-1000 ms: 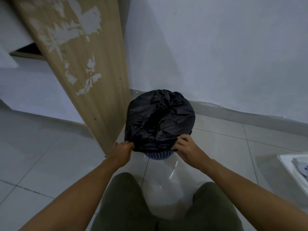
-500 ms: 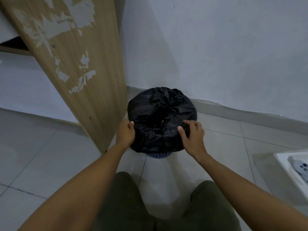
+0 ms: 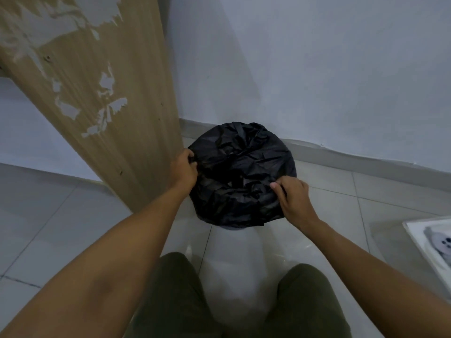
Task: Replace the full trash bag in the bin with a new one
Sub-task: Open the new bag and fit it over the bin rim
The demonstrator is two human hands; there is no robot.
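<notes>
Left hand (image 3: pixel 183 170) farther up — (gripping) trash bag (image 3: pixel 241 167)

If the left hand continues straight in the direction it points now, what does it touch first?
The left hand points away from the person, along the left edge of the black trash bag it grips. Going on, it would probably meet the wooden panel first, though depth is unclear.

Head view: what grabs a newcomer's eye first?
The crumpled black trash bag, draped over a bin by the wall at centre, with the left hand and right hand pinching its plastic on opposite sides. Next, the wooden panel with peeling veneer, leaning at upper left.
</notes>
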